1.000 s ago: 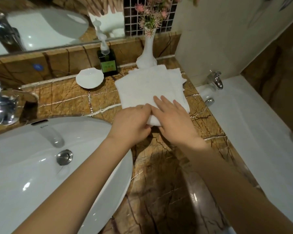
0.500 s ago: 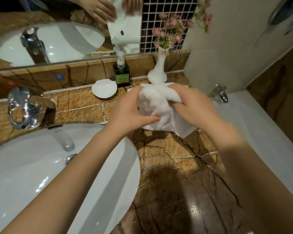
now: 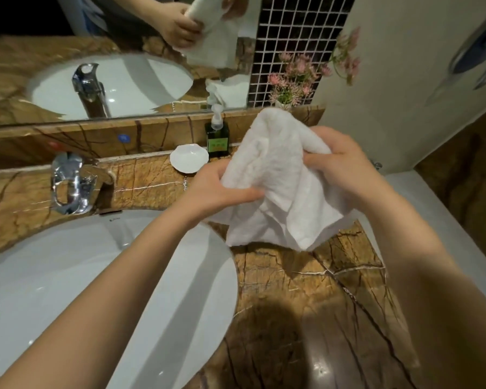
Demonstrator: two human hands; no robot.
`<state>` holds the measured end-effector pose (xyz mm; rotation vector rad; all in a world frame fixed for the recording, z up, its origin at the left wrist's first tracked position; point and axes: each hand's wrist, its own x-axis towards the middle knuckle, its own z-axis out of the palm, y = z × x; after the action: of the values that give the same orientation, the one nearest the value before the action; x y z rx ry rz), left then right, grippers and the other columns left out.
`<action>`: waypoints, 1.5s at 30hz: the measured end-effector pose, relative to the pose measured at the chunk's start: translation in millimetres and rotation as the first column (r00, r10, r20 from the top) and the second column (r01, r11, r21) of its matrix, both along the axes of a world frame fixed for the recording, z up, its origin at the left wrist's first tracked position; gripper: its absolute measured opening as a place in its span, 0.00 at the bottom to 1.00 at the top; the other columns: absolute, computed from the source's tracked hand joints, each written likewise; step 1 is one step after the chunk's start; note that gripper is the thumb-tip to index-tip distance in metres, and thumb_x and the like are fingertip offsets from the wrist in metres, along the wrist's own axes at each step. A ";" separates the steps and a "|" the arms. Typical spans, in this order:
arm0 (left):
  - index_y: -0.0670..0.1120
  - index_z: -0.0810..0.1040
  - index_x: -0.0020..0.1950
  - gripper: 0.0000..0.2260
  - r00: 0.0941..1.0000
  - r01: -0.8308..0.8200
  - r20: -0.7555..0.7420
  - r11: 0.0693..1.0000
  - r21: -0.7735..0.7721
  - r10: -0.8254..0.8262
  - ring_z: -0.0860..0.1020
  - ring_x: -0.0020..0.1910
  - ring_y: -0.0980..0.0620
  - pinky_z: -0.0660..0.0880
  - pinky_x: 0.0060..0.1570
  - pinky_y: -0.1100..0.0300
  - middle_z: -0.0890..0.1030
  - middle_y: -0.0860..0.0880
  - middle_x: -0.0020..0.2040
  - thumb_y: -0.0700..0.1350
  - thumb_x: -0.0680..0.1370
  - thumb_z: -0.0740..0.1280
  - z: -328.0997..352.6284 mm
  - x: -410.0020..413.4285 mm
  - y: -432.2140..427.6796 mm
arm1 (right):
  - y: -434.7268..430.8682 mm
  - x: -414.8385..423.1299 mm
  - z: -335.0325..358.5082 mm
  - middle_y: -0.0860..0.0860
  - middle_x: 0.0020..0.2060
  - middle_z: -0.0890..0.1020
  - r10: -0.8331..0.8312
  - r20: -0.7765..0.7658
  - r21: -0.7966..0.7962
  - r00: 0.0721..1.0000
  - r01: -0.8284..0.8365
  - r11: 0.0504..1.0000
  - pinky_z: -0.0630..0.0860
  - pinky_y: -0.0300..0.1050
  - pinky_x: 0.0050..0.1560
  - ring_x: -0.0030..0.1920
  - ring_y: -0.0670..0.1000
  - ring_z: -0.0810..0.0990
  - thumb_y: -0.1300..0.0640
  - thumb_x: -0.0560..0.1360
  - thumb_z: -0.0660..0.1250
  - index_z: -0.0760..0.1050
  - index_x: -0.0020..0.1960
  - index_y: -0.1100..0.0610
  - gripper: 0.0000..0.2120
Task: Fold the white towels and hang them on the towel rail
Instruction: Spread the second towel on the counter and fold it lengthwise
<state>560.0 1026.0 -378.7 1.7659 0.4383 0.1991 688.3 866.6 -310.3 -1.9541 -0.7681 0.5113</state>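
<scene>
Head view: the white towel [image 3: 278, 186] is hanging bunched above the desk [image 3: 306, 290]. It is appearing soft, light and limp, so its edges or corners are offering the surest hold. The left hand [image 3: 216, 189] and right hand [image 3: 345, 161] are both gripping it, fingers [image 3: 314, 157] curled into the cloth.

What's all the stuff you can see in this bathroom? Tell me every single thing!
towel: one bundle, white, held up over the counter
counter: one, brown marble, under the towel
sink: one, white, lower left
tap: one, shiny silver, behind the sink
dish: one, white, back of the counter
soap bottle: one, green, right of the dish
flowers: one bunch, pink, behind the towel
mirror: one, reflective, above the counter
tub: one, white, far right
left hand: grips the towel's left side
right hand: grips the towel's right side
</scene>
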 end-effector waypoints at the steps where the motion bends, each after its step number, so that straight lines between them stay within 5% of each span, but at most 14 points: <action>1: 0.57 0.77 0.48 0.15 0.998 0.053 -0.032 0.998 0.024 -0.053 0.79 0.45 0.65 0.77 0.43 0.68 0.81 0.60 0.48 0.46 0.67 0.78 4.9 -6.2 2.2 | 0.5 -3.3 4.2 0.48 0.48 0.80 -0.016 -0.082 0.002 0.996 0.016 1.000 0.76 0.41 0.44 0.47 0.47 0.79 0.67 0.76 0.63 0.76 0.54 0.53 0.12; 5: 0.53 0.77 0.55 0.17 0.988 0.114 -0.110 0.990 0.086 -0.105 0.78 0.48 0.61 0.76 0.41 0.69 0.80 0.57 0.51 0.46 0.69 0.76 18.4 -35.6 7.4 | -0.6 -17.0 14.0 0.49 0.47 0.82 -0.102 -0.283 -0.034 0.954 0.097 0.995 0.77 0.42 0.37 0.45 0.49 0.82 0.66 0.76 0.63 0.77 0.58 0.52 0.14; 10: 0.55 0.76 0.49 0.12 0.984 0.096 -0.153 0.995 0.035 -0.090 0.79 0.40 0.65 0.75 0.34 0.72 0.80 0.58 0.46 0.44 0.71 0.74 34.0 -74.6 10.3 | -2.4 -41.2 8.3 0.53 0.47 0.84 -0.178 -0.454 -0.084 0.873 0.157 0.984 0.80 0.50 0.42 0.46 0.56 0.83 0.65 0.77 0.63 0.77 0.59 0.52 0.14; 17: 0.50 0.77 0.51 0.13 0.919 0.126 -0.378 0.992 0.013 -0.112 0.83 0.43 0.53 0.80 0.39 0.59 0.83 0.51 0.48 0.43 0.70 0.75 34.0 -140.1 5.4 | -14.7 -96.6 -41.4 0.58 0.55 0.83 -0.225 -0.657 -0.175 0.719 0.146 0.974 0.77 0.60 0.57 0.54 0.61 0.81 0.64 0.76 0.65 0.74 0.66 0.56 0.19; 24: 0.48 0.79 0.52 0.16 0.805 0.119 -0.572 0.988 -0.100 -0.155 0.83 0.48 0.48 0.80 0.45 0.53 0.83 0.47 0.50 0.48 0.68 0.77 -8.2 -196.2 -16.3 | -52.1 -164.4 -95.3 0.60 0.51 0.84 -0.251 -0.740 -0.208 0.624 0.142 0.968 0.79 0.54 0.45 0.49 0.59 0.83 0.66 0.77 0.63 0.77 0.60 0.56 0.14; 30: 0.44 0.79 0.51 0.18 0.800 0.069 -0.591 0.995 -0.078 -0.102 0.81 0.47 0.47 0.79 0.41 0.56 0.82 0.45 0.48 0.46 0.65 0.78 -58.3 -198.9 -51.1 | -85.7 -196.2 -122.6 0.58 0.47 0.84 -0.388 -0.584 -0.314 0.713 0.242 0.918 0.79 0.55 0.50 0.47 0.59 0.83 0.68 0.77 0.63 0.78 0.57 0.59 0.12; 34: 0.46 0.78 0.50 0.17 0.836 0.101 -0.548 0.973 0.207 0.030 0.77 0.48 0.48 0.76 0.48 0.53 0.79 0.48 0.49 0.48 0.66 0.76 -81.0 -190.8 -76.1 | -97.7 -205.5 -132.2 0.51 0.43 0.81 -0.417 -0.445 -0.300 0.792 0.307 0.903 0.75 0.45 0.40 0.42 0.50 0.79 0.63 0.79 0.62 0.76 0.53 0.55 0.06; 39: 0.46 0.75 0.48 0.12 0.872 0.066 -0.460 0.889 0.453 0.169 0.74 0.43 0.50 0.68 0.37 0.58 0.76 0.52 0.43 0.48 0.69 0.71 -93.8 -190.8 -104.2 | -105.7 -205.1 -155.7 0.45 0.39 0.77 -0.384 -0.013 -0.361 0.923 0.353 0.863 0.70 0.43 0.37 0.41 0.48 0.76 0.58 0.79 0.61 0.75 0.47 0.52 0.05; 42: 0.48 0.74 0.46 0.08 0.845 0.019 -0.458 0.841 0.541 0.276 0.76 0.43 0.49 0.71 0.36 0.56 0.76 0.52 0.41 0.48 0.70 0.68 -96.6 -192.4 -117.7 | -107.2 -213.4 -169.3 0.52 0.47 0.77 -0.336 0.207 -0.401 0.919 0.393 0.828 0.65 0.45 0.38 0.45 0.52 0.74 0.57 0.79 0.60 0.76 0.53 0.55 0.07; 45: 0.50 0.74 0.53 0.13 0.842 -0.043 -0.410 0.802 0.596 0.350 0.76 0.49 0.48 0.72 0.39 0.55 0.76 0.51 0.48 0.51 0.70 0.69 -97.5 -196.8 -127.0 | -105.7 -216.1 -175.2 0.56 0.59 0.74 -0.352 0.373 -0.380 0.858 0.488 0.786 0.67 0.49 0.53 0.60 0.56 0.70 0.56 0.78 0.63 0.72 0.62 0.57 0.13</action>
<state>363.2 899.0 -476.2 2.3713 1.0448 0.0054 472.2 761.0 -485.5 -2.6031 -0.3569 0.1354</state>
